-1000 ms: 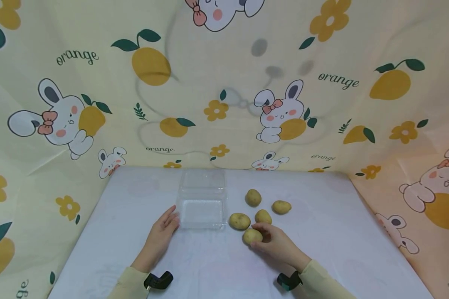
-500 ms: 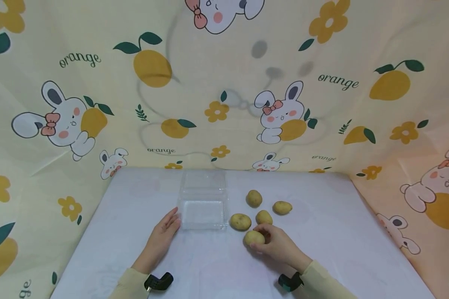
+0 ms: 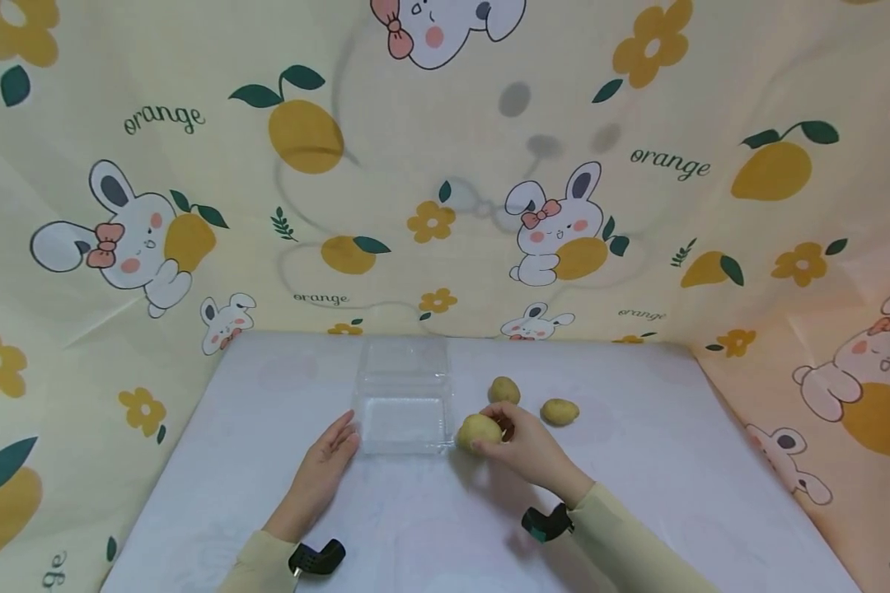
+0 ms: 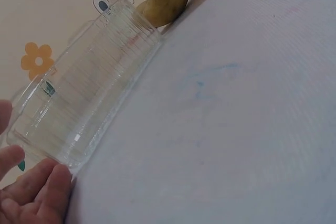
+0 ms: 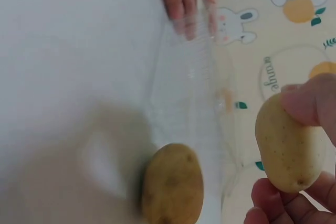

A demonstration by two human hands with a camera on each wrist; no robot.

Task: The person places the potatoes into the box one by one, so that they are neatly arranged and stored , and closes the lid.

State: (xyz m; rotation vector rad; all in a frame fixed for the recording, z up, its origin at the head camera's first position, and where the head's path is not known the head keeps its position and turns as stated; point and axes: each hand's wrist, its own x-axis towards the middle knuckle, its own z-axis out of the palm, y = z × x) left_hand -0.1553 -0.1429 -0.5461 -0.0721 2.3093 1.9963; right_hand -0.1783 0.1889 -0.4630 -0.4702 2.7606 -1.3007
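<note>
My right hand (image 3: 530,451) pinches a potato (image 3: 479,430) between thumb and fingers, held above the table near the right side of a clear plastic clamshell box (image 3: 404,450). In the right wrist view the held potato (image 5: 289,142) is pale and smooth, and another potato (image 5: 173,184) lies on the table below it. My left hand (image 3: 322,469) has its fingers extended against the box's left side. The box's lid (image 3: 404,358) is folded back, away from me. In the head view the right hand and its potato cover the nearer loose potatoes.
Farther back on the right lie two potatoes, a rounder one (image 3: 503,390) and a longer one (image 3: 559,412). A white sheet (image 3: 623,511) covers the table. Printed cloth (image 3: 445,165) hangs behind and along the sides.
My right hand has picked the nearest potato up off the table and carried it left and away from me, toward the box. The left hand has stayed at the box's side.
</note>
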